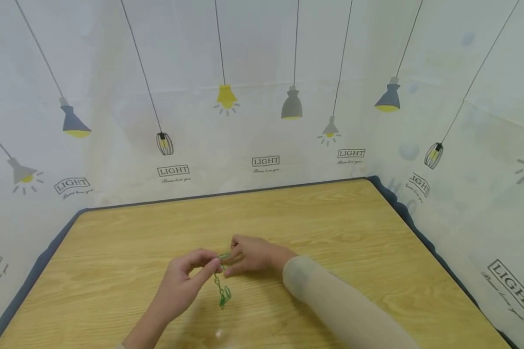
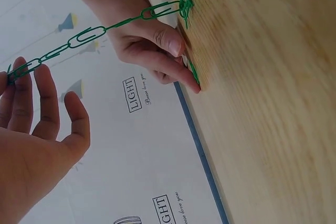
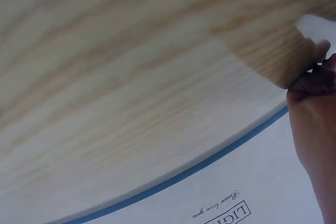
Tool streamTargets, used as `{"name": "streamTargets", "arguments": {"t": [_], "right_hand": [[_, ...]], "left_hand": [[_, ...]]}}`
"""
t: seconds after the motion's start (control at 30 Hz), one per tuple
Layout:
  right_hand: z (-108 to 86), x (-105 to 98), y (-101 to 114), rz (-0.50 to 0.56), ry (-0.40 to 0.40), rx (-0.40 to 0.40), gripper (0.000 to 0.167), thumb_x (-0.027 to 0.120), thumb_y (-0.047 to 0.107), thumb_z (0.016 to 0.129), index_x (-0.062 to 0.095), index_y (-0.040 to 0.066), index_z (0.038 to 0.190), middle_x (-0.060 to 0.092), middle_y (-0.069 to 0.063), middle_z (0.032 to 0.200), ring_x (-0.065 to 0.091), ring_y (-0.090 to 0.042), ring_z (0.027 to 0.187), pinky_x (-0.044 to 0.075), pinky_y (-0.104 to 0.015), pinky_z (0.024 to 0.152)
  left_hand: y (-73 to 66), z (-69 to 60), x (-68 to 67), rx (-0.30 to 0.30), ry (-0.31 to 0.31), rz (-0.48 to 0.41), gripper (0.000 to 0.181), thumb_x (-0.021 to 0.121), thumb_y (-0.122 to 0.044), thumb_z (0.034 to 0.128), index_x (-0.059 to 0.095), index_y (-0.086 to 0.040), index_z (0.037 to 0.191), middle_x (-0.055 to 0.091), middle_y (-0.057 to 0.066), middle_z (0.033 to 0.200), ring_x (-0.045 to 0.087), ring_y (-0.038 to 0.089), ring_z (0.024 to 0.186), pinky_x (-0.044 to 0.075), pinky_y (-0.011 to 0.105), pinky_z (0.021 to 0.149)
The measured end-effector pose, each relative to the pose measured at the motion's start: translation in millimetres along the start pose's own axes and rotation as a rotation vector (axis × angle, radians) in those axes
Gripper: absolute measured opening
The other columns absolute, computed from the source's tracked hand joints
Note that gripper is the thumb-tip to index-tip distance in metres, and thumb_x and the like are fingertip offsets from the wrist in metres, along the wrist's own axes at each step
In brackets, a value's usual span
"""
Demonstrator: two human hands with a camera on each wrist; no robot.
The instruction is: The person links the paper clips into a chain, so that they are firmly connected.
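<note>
A chain of green paper clips point(image 2: 86, 37) hangs from the fingertips of my left hand point(image 1: 185, 278). In the left wrist view, the left hand point(image 2: 37, 145) pinches the chain's upper end, its other fingers loosely bent. Several clips bunch in a tangle point(image 1: 224, 296) at the lower end. Close by on the right, my right hand point(image 1: 255, 254) holds a separate green paper clip point(image 2: 193, 71) at the tips of thumb and index finger, low over the table. At the edge of the right wrist view, the right hand point(image 3: 312, 111) shows only partly and dark; its fingertips are unclear.
Both hands are over a wood-grain table point(image 1: 332, 218) with a dark blue edge point(image 1: 227, 195). A pale curtain point(image 1: 253, 131) printed with lamps and the word LIGHT surrounds its back and sides. A light sleeve point(image 1: 340, 300) covers the right forearm.
</note>
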State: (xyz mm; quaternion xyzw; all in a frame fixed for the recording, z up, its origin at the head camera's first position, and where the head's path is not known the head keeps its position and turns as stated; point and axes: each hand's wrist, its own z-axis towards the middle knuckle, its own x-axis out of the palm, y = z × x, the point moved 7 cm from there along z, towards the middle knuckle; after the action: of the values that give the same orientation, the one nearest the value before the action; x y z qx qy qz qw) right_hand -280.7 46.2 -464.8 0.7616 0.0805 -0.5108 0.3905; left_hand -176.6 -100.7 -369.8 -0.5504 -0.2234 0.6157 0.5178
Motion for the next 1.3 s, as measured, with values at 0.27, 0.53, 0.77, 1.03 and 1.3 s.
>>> {"name": "streamTargets", "arguments": {"t": [0.27,0.53,0.77,1.03,1.3], "right_hand": [[4.8,0.6,4.5,-0.108,-0.087,-0.041,0.033,0.072,0.059,0.097,0.077,0.039,0.123,0.055,0.010,0.102,0.045,-0.004,0.082,0.040,-0.020,0.070],[-1.2,-2.2,2.8,-0.097,-0.086,-0.057,0.024,0.069,0.043,0.104,0.077,0.037,0.125,0.059,0.010,0.106,0.050,-0.004,0.087,0.044,-0.020,0.076],[-0.8,-5.8,3.9,0.008,-0.137,-0.100,0.013,0.079,0.030,0.098,0.085,0.027,0.109,0.068,0.009,0.103,0.059,-0.001,0.090,0.050,-0.017,0.081],[0.8,-4.2,2.3,0.052,-0.098,-0.056,0.019,0.079,0.033,0.098,0.083,0.029,0.116,0.069,0.011,0.108,0.061,-0.001,0.093,0.052,-0.021,0.085],[3.8,-3.5,6.3,0.043,-0.097,-0.003,0.013,0.083,0.040,0.094,0.084,0.034,0.105,0.064,0.015,0.102,0.059,-0.002,0.092,0.050,-0.023,0.084]], "left_hand": [[-0.2,0.6,0.3,0.006,0.005,-0.008,0.011,0.065,-0.020,0.1073,0.076,-0.018,0.106,0.079,-0.003,0.095,0.073,0.007,0.096,0.058,0.028,0.093],[-3.8,0.3,0.4,-0.012,0.002,0.001,0.012,0.065,-0.021,0.1071,0.077,-0.018,0.105,0.079,-0.003,0.094,0.072,0.005,0.092,0.056,0.029,0.093],[-3.9,-0.7,-1.0,-0.016,-0.007,-0.006,0.012,0.066,-0.019,0.1069,0.077,-0.018,0.103,0.078,0.001,0.093,0.072,0.005,0.093,0.057,0.027,0.091],[-0.6,2.9,-1.4,-0.003,0.007,0.004,0.012,0.065,-0.021,0.1076,0.076,-0.019,0.106,0.078,-0.002,0.094,0.072,0.006,0.095,0.058,0.029,0.092],[0.5,2.5,-3.1,-0.031,0.000,-0.009,0.013,0.064,-0.022,0.1079,0.077,-0.018,0.106,0.078,0.004,0.095,0.072,0.006,0.095,0.057,0.028,0.091]]}}
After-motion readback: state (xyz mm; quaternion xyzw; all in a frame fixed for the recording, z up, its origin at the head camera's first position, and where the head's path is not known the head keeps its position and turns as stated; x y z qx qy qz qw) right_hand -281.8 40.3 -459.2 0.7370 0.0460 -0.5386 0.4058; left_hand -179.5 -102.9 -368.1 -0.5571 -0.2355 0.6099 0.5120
